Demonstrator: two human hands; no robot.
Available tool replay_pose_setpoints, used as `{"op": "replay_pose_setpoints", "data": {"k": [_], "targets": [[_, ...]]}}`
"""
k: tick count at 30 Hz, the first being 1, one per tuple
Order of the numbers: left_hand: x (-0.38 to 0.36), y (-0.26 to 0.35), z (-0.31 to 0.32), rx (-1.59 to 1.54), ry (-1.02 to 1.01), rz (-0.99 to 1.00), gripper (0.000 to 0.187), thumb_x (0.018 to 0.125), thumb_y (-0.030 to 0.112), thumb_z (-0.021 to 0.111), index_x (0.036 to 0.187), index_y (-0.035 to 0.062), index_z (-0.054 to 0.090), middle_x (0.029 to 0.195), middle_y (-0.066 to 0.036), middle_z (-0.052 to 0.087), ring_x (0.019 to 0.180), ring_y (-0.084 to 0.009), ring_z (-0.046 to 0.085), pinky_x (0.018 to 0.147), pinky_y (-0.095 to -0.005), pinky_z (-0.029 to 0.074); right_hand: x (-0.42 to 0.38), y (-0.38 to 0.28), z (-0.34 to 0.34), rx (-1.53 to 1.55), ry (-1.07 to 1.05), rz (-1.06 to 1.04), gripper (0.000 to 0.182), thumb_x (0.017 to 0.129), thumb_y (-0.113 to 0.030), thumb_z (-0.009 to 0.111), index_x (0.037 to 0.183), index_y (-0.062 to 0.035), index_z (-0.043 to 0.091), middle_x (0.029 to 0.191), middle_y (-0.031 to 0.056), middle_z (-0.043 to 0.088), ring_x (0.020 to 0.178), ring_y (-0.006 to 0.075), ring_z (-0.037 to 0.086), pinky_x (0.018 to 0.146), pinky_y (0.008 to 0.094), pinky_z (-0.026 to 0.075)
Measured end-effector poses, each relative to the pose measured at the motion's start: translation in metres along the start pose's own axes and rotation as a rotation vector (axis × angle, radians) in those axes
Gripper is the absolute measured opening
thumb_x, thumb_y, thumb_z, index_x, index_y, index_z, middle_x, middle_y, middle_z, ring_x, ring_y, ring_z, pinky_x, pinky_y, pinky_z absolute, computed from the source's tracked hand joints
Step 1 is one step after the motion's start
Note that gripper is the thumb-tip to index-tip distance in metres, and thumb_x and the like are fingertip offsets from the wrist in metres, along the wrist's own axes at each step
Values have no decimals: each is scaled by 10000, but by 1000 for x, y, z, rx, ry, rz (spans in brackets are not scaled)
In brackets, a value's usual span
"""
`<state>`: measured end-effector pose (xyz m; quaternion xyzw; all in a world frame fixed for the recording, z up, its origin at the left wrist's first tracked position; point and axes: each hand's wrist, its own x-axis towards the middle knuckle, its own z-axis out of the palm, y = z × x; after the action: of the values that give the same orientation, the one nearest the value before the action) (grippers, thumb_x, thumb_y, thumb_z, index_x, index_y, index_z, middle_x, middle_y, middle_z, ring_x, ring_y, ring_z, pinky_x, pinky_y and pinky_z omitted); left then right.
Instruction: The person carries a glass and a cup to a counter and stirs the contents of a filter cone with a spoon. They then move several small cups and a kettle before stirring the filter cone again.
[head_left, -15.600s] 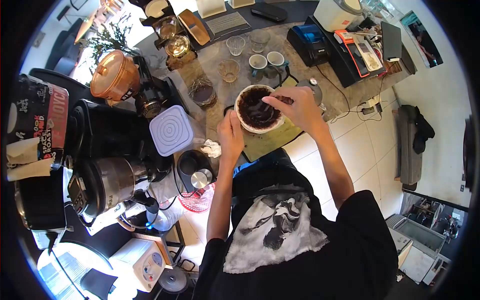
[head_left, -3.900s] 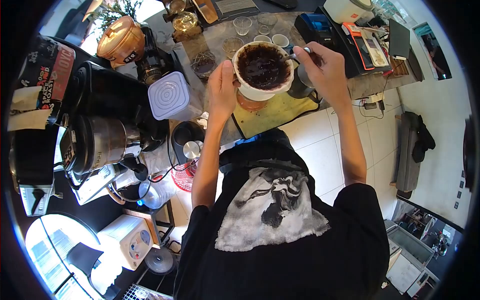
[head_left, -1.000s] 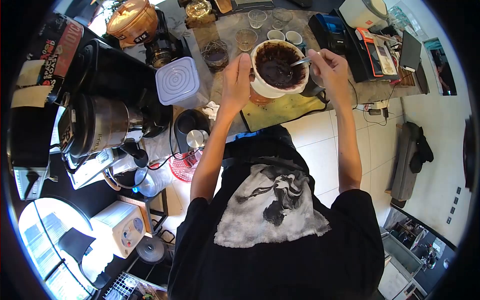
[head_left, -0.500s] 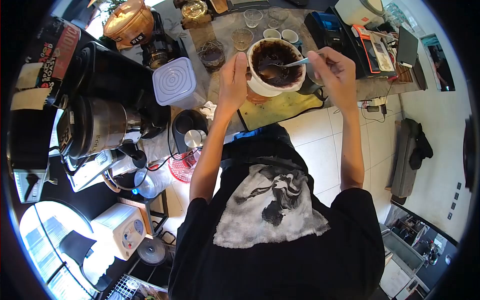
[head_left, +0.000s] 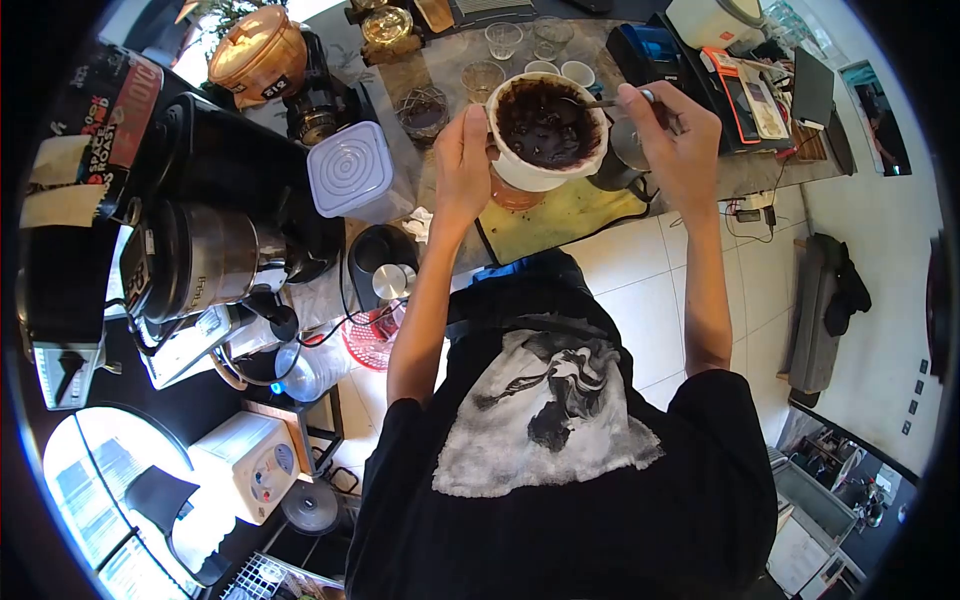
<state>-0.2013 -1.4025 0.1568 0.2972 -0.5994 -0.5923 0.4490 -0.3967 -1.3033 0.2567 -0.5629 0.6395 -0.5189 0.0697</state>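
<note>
My left hand grips the left side of a white cup, whose inside is coated with dark brown coffee-like matter. Between the thumb and fingers of my right hand is the handle of a metal spoon. The spoon reaches over the cup's right rim, and its bowl is hidden in the dark contents. Below the cup lies a yellow-green cloth on the counter, with a brownish round item partly hidden under the cup.
Small glasses and white cups stand behind the cup. To the left are a lidded plastic container, a glass with dark liquid and a grinder. A black box stands at the right.
The spoon's bowl has gone down into the dark contents, where it showed before. My right hand has shifted slightly up and right, and the cup is tilted a little differently.
</note>
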Motion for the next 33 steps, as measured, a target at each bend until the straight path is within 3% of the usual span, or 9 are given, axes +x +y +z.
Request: {"op": "replay_pose_setpoints", "data": {"k": [5,6,7,12,14,21,24,27,33], "targets": [[1,3,5,-20,2,1,378,1064,321,382,940,7,554,892,-29,624,790,-71,577,693,-234,490,1,7,5,9,-8,108,293,903,-216,687,778,40,619,547,-22,474,536,38,370,476,241,294],[1,2,6,-34,35,-1,410,1060,336,381,933,2,582,829,-15,595,741,-73,539,661,-240,465,1,17,8,10,-5,109,293,903,-216,687,778,40,619,547,-22,474,536,38,370,476,241,294],[-1,1,8,-49,65,-7,442,1056,351,381,926,-4,610,766,-1,567,692,-75,500,629,-246,439,1,32,10,54,-51,176,298,901,-226,690,758,27,622,547,-32,471,532,33,365,478,235,279],[-2,-4,6,-49,63,-15,439,1058,346,377,889,3,591,763,0,567,685,-72,499,622,-248,442,2,51,10,335,-137,411,302,896,-238,696,689,-31,623,554,-61,464,524,11,358,489,215,240],[-2,-4,6,-46,67,-10,435,1059,343,378,878,4,584,762,1,566,682,-70,498,618,-249,441,3,44,5,465,-117,388,292,903,-230,691,671,-68,621,568,-61,476,527,-2,377,497,203,243],[-1,2,9,-68,74,-24,415,1061,328,376,888,7,575,767,9,563,689,-57,500,610,-234,439,-2,19,-7,429,-120,274,290,908,-219,692,683,-49,623,580,-66,475,525,13,365,498,211,248],[0,3,9,-78,69,-38,415,1062,328,374,894,6,575,772,12,560,693,-53,493,614,-230,438,-9,9,-5,335,-136,185,294,902,-214,696,706,-9,622,561,-42,478,519,32,381,491,230,276],[1,1,5,-70,48,-38,416,1061,332,375,900,6,577,776,14,559,693,-52,486,617,-227,435,-14,0,-1,-31,-172,17,248,883,-199,702,795,24,639,570,59,533,508,82,450,487,271,339],[0,2,6,-62,50,-37,426,1061,340,374,909,5,589,777,9,561,699,-59,490,625,-228,436,-12,10,10,-103,-123,-33,230,885,-193,698,818,25,666,611,97,609,500,119,506,490,290,371]]}}
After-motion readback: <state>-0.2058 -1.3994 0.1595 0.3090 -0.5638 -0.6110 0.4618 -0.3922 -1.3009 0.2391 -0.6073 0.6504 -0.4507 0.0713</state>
